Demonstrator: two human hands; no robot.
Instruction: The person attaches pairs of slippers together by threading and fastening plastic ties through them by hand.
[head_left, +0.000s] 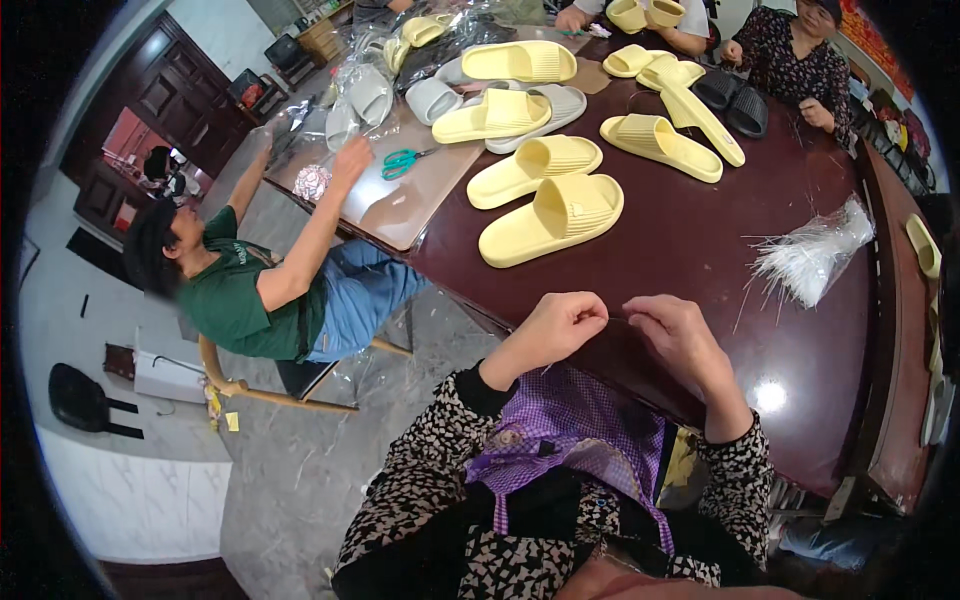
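Near the table's front edge, my left hand (556, 328) and my right hand (682, 338) are held a small gap apart, each closed in a pinch. A faint, thin strand seems to run between the fingertips; its ends are hidden in the fingers. Just beyond my hands lie two yellow slide slippers (550, 222), side by side. Off to the right, a bundle of thin white plastic strands (812, 255) spills from a clear bag.
More yellow slippers (660, 145), grey slippers (432, 100) and black slippers (732, 100) cover the far table (690, 250). Teal-handled scissors (400, 163) lie at the left, near a seated person in green (235, 290). Other people sit across the table. A raised wooden edge (900, 350) bounds the right.
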